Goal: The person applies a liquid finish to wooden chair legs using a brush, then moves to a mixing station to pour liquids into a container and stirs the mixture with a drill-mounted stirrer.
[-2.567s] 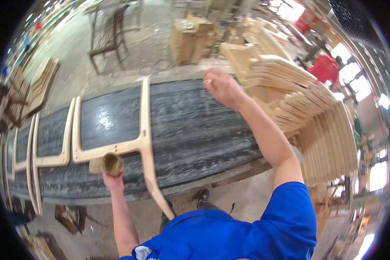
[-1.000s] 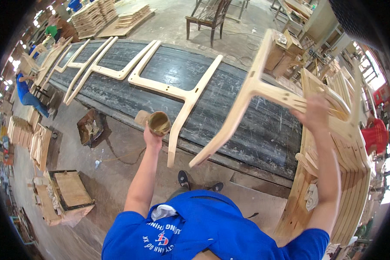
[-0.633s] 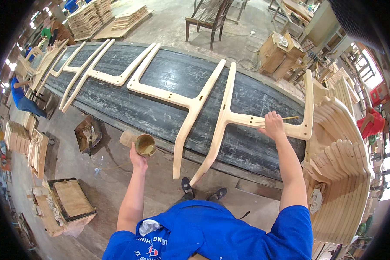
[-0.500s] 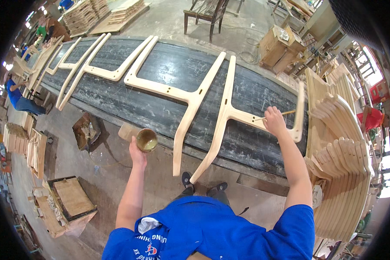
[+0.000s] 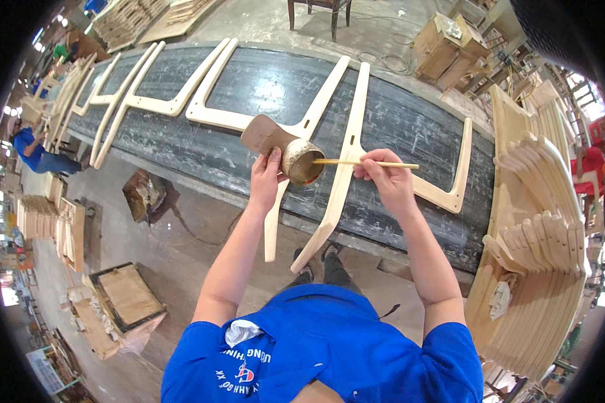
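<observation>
Stained round cup (image 5: 296, 156), open mouth toward the right, thin pale stick (image 5: 335, 161), crosswise, 1 end at the cup's mouth

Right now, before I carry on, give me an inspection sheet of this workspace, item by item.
Surface: long bench with a scuffed black top, running toward the far left.
Job's things: pale wooden angular frames in a row on the bench; brown cylindrical cup, tilted; thin yellowish wooden stick, one end at the cup's mouth.
Clutter: dark angular tray and black-rimmed wooden box on the floor; stacked pale curved wooden parts at the right.
Hands: left hand holds the cup; right hand pinches the stick.
Cables: thin loops of cable on the floor beyond the bench.
Surroundings: person in a blue top at the far left.
</observation>
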`<state>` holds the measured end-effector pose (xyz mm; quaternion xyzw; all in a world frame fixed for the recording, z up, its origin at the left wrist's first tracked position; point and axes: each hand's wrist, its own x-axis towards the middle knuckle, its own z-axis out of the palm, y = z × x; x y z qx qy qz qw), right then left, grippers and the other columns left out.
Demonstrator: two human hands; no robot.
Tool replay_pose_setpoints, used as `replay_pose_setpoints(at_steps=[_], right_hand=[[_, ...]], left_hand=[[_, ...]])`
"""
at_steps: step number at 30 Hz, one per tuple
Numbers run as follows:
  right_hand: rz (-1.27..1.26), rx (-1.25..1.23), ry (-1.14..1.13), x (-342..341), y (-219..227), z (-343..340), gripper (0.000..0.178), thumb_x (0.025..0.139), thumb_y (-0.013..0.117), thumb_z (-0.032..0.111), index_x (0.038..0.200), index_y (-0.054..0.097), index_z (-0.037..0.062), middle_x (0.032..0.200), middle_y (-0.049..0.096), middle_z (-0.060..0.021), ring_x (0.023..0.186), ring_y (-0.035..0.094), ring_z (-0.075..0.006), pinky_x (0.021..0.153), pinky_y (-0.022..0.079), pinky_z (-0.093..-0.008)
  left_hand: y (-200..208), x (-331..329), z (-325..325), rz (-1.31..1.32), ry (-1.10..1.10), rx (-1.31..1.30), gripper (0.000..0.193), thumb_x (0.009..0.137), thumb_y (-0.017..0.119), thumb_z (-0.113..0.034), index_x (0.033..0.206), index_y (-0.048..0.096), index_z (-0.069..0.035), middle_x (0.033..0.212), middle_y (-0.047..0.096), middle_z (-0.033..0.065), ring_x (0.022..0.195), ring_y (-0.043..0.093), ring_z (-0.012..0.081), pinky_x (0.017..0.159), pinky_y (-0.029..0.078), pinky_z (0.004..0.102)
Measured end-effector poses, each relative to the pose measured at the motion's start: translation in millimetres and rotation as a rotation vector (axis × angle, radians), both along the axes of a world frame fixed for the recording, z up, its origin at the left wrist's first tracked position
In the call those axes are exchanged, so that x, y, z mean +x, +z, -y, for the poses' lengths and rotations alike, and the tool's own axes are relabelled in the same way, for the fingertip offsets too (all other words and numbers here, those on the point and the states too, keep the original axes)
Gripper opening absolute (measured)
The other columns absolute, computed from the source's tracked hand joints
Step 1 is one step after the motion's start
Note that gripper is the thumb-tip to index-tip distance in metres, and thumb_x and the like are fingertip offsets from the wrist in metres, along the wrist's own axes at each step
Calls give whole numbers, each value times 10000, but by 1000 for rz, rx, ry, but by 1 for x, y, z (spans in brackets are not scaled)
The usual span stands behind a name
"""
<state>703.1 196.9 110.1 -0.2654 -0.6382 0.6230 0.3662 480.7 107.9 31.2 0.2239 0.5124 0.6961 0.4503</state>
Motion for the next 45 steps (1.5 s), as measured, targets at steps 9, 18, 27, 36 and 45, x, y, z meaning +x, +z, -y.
replay_pose_setpoints(at_steps=[9,18,27,36,45], right_hand=[[-222,198,-100,8,0,-23,147,920,508,154,932,560,17,812,627,-54,768,594,-98,682,454,-232],[-371,170,-205,11,-3,-48,156,928,477,134,906,536,-8,780,623,-101,713,621,-165,633,497,-271],[-246,-714,-309,10,-71,-87,278,913,512,314,767,501,78,649,587,-74,538,582,-137,478,474,-269],[-230,-510,-135,35,-87,-114,67,859,548,71,885,561,11,843,627,-111,728,623,-176,657,508,-281],[-176,-840,-401,33,-132,-135,166,872,585,208,768,514,99,711,602,-62,608,590,-147,520,476,-265]], left_hand=[[48,16,-27,-189,129,344,319,945,461,-252,1137,496,0,1003,573,50,867,567,99,707,494,244],[73,35,-63,-425,255,486,269,937,484,-193,1087,521,27,968,578,40,869,518,85,735,442,233],[7,60,-98,-34,273,188,309,949,448,-272,1111,498,-13,994,568,39,892,559,96,716,497,242],[-42,68,-113,328,222,60,352,949,389,-372,1125,460,-75,1002,606,60,864,629,137,647,571,298],[-67,79,-143,439,114,-1,397,946,373,-396,1170,403,-70,1076,569,104,943,608,223,753,552,425]])
